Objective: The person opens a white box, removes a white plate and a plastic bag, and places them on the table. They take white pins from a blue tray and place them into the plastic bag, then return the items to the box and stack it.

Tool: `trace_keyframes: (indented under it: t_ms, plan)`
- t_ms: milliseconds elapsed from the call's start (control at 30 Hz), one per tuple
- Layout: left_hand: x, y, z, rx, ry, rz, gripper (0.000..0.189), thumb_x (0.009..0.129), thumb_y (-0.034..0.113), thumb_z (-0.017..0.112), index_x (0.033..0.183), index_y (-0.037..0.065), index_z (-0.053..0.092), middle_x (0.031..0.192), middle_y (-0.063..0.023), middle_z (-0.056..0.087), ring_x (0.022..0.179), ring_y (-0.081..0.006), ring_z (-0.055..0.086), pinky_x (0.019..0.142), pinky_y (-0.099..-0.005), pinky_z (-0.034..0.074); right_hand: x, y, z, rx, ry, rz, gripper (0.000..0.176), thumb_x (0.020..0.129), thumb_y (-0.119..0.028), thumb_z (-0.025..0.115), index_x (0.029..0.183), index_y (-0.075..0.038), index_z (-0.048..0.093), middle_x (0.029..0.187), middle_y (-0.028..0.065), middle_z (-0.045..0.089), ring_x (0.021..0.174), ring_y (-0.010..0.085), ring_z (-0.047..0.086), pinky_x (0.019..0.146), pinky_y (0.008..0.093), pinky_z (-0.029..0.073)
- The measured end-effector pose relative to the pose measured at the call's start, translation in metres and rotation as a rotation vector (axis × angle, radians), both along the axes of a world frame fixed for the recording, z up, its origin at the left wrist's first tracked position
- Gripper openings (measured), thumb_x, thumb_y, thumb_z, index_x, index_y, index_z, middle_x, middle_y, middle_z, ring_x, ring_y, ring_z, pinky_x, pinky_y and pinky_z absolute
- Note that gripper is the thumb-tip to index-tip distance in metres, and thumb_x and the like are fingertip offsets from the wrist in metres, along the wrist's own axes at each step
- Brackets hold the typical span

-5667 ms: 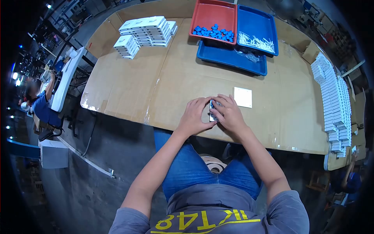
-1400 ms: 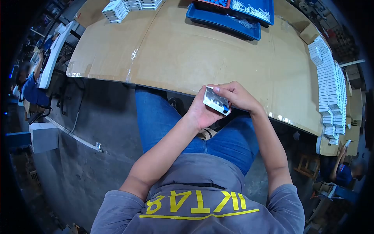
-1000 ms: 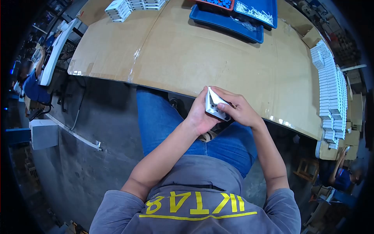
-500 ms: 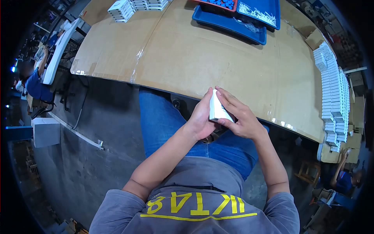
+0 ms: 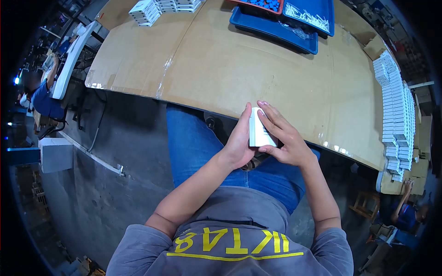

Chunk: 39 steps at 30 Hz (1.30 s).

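Observation:
Between my two hands is a small white box with faint dark print on its upper face, held over my lap just off the table's front edge. My left hand presses along its left side, palm inward and thumb pointing up. On the other side, my right hand lays its fingers over the right part of the box, with the thumb at its near edge. The underside and right side of the box are hidden by the hands.
A cardboard-covered table spans the front. Stacks of white boxes line its right edge; more white pieces stand back left. At the back are a blue tray, a red tray of blue parts and white sticks. Co-workers sit on both sides.
The white box has turned slightly between my hands, so more of its printed face shows. My right fingers have shifted a little; both hands stay around the box.

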State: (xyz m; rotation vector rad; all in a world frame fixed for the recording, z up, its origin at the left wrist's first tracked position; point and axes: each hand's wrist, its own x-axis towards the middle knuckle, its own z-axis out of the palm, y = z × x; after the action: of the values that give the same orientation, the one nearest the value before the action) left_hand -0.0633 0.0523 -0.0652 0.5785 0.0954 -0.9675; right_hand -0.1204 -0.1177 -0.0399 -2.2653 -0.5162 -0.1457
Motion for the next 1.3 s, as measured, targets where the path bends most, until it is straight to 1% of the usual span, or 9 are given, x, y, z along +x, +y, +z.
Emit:
trace_keyframes:
  t_ms: [133,167,233,367,400,533,900,1100,1300]
  plan:
    - [0.003,0.011,0.002,0.143,-0.240,-0.179,0.051,0.112,0.041,0.044,0.147,0.005,0.048,0.130,-0.0115,0.065,0.119,-0.0215,0.066,0.100,-0.0378,0.056,-0.005,-0.005,0.011,-0.059,0.001,-0.033,0.100,0.076,-0.040,0.087,0.159,-0.006,0.043,0.165,0.0194,0.038,0.154,0.0388,0.034,0.126,0.0513,0.027]
    - [0.006,0.013,0.001,0.209,-0.336,-0.256,0.050,0.112,0.038,0.047,0.147,0.004,0.048,0.129,-0.0121,0.065,0.117,-0.0210,0.067,0.099,-0.0365,0.057,-0.006,-0.005,0.010,0.058,0.015,-0.077,0.101,0.074,-0.037,0.089,0.159,-0.006,0.042,0.166,0.0191,0.037,0.155,0.0385,0.033,0.126,0.0509,0.027]
    - [0.003,0.011,0.006,0.167,-0.288,-0.115,0.046,0.109,0.029,0.055,0.145,0.001,0.049,0.125,-0.0118,0.067,0.111,-0.0187,0.069,0.095,-0.0327,0.058,-0.008,0.001,0.006,0.298,0.040,-0.167,0.104,0.072,-0.033,0.091,0.159,-0.006,0.041,0.166,0.0186,0.037,0.155,0.0379,0.032,0.127,0.0499,0.026]
    - [-0.001,0.016,0.018,0.208,-0.375,0.002,0.044,0.109,0.028,0.060,0.141,-0.001,0.053,0.123,-0.0095,0.068,0.113,-0.0154,0.066,0.099,-0.0318,0.054,-0.015,0.004,-0.018,0.981,0.177,-0.446,0.076,0.090,-0.017,0.082,0.154,0.001,0.046,0.161,0.0211,0.043,0.144,0.0288,0.050,0.116,0.0420,0.045]
    - [-0.002,0.017,0.013,0.216,-0.419,-0.005,0.044,0.108,0.028,0.060,0.140,-0.002,0.053,0.123,-0.0095,0.067,0.113,-0.0149,0.065,0.099,-0.0317,0.054,-0.018,0.005,-0.016,1.012,0.156,-0.444,0.055,0.098,-0.012,0.075,0.146,0.004,0.053,0.146,0.0187,0.059,0.125,0.0204,0.064,0.103,0.0329,0.054]
    - [-0.005,0.023,0.017,0.219,-0.644,-0.032,0.047,0.107,0.026,0.063,0.142,-0.004,0.054,0.128,-0.0100,0.066,0.116,-0.0137,0.063,0.101,-0.0316,0.052,-0.037,0.008,-0.022,1.046,0.232,-0.450,0.032,0.100,-0.011,0.072,0.127,0.006,0.065,0.112,0.0091,0.074,0.102,0.0123,0.069,0.092,0.0273,0.056]
    - [-0.009,0.026,0.022,0.200,-0.723,-0.027,0.045,0.107,0.027,0.063,0.139,-0.004,0.056,0.127,-0.0108,0.068,0.115,-0.0148,0.064,0.102,-0.0318,0.051,-0.039,0.020,-0.004,1.095,0.131,-0.459,0.032,0.098,-0.009,0.074,0.124,0.008,0.063,0.118,0.0137,0.072,0.108,0.0150,0.068,0.094,0.0279,0.056]
    - [-0.019,0.011,0.010,0.165,-0.423,0.341,0.047,0.111,0.035,0.054,0.144,0.002,0.050,0.130,-0.0085,0.065,0.117,-0.0165,0.064,0.104,-0.0333,0.050,-0.023,0.032,-0.005,1.166,0.291,-0.445,0.048,0.095,0.000,0.075,0.137,0.007,0.054,0.130,0.0135,0.065,0.122,0.0175,0.063,0.101,0.0305,0.054]
    - [-0.006,0.016,0.009,0.220,-0.510,0.281,0.060,0.110,0.037,0.053,0.157,0.003,0.036,0.149,-0.0143,0.053,0.139,-0.0222,0.050,0.117,-0.0384,0.039,-0.027,0.025,-0.023,1.192,0.283,-0.476,0.042,0.088,0.001,0.081,0.124,0.004,0.059,0.121,0.0102,0.067,0.115,0.0153,0.064,0.103,0.0315,0.052]
